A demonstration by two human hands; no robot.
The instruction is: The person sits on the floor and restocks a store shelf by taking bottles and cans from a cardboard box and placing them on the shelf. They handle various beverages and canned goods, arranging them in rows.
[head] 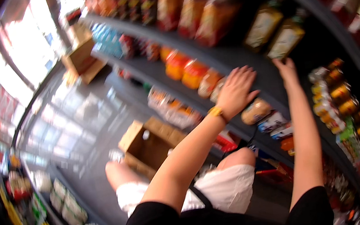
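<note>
My left hand (236, 89), with a yellow band on its wrist, is spread palm down over the front edge of a dark grey shelf (224, 59) and appears to hold nothing. Farther right, my right hand (287, 71) reaches over the same shelf. Its fingertips are at the base of an upright bottle of yellow liquid (286, 38); blur hides whether they grip it. A second labelled bottle (262, 26) stands just left of that one. Large red and yellow bags (218, 17) stand farther left on the shelf.
Orange-filled jars (192, 73) line the shelf below. Shrink-wrapped cans (341, 98) stand to the right. An open cardboard box (153, 143) is on the floor by my knees. Another carton (83, 62) lies near the windows. A low rack of packaged goods (67, 202) runs along the left.
</note>
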